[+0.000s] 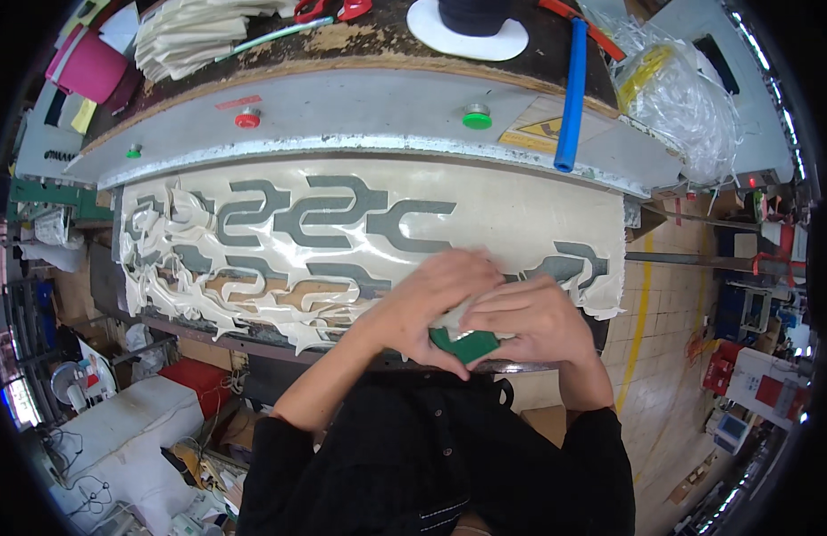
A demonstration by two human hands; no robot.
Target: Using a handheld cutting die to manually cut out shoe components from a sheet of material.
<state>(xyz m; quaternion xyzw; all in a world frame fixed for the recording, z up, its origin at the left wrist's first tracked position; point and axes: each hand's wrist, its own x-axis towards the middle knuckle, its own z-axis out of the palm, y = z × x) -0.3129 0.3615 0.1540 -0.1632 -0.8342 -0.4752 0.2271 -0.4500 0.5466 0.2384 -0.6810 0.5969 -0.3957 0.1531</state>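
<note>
My left hand and my right hand come together low over the near edge of a cream sheet. Between them they grip a green block-like thing with a pale layer on top; my fingers cover most of it, so its kind is unclear. Both hands have their fingers curled round it. Several fork-shaped holes are cut through the sheet, showing dark grey-green beneath. Leftward, the sheet breaks into crumpled offcut strips.
Behind the sheet runs a grey machine beam with a red button and a green button. A blue tube hangs over its front. On the ledge above lie a stack of cream pieces and a pink bucket.
</note>
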